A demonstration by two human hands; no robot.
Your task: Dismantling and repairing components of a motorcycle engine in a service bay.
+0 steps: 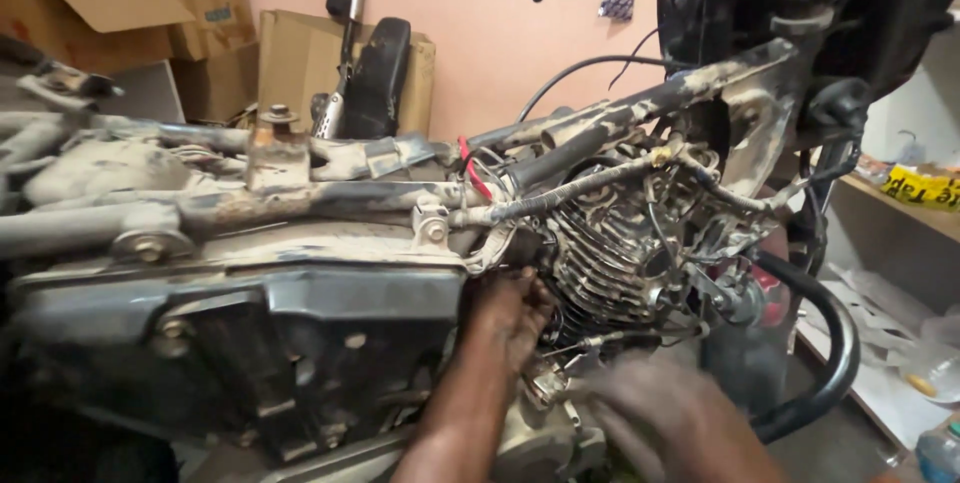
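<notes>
The motorcycle engine (620, 243), its finned cylinder grimy and dust-caked, sits in the stripped frame (330, 198) at the middle of the view, just right of the dark side panel (300, 343). We see our left hand (510, 313) pushed in against the rear of the cylinder, below the wrapped cable bundle (560, 193); its fingers (530, 293) curl inward into the gap between engine and panel, but what they grip, if anything, is hidden, so we cannot tell whether they are clenched on a part. Our right hand (670, 423) is low in the view, in front of the lower engine case (540, 433), and blurred; its fingers seem loosely spread, yet we cannot tell their state for sure, nor whether they touch the case. A thin metal cable (600, 340) runs across between the two hands. A red wire (470, 168) shows on top of the frame, just left of the cylinder. A black crash guard (835, 343) curves down to the right of the engine. Behind the frame, cardboard boxes (210, 43) stand against a pink wall (500, 33), with a black seat (375, 78) leaning upright beside them. On the right, a wooden shelf (905, 205) carries a yellow packet (925, 186).
</notes>
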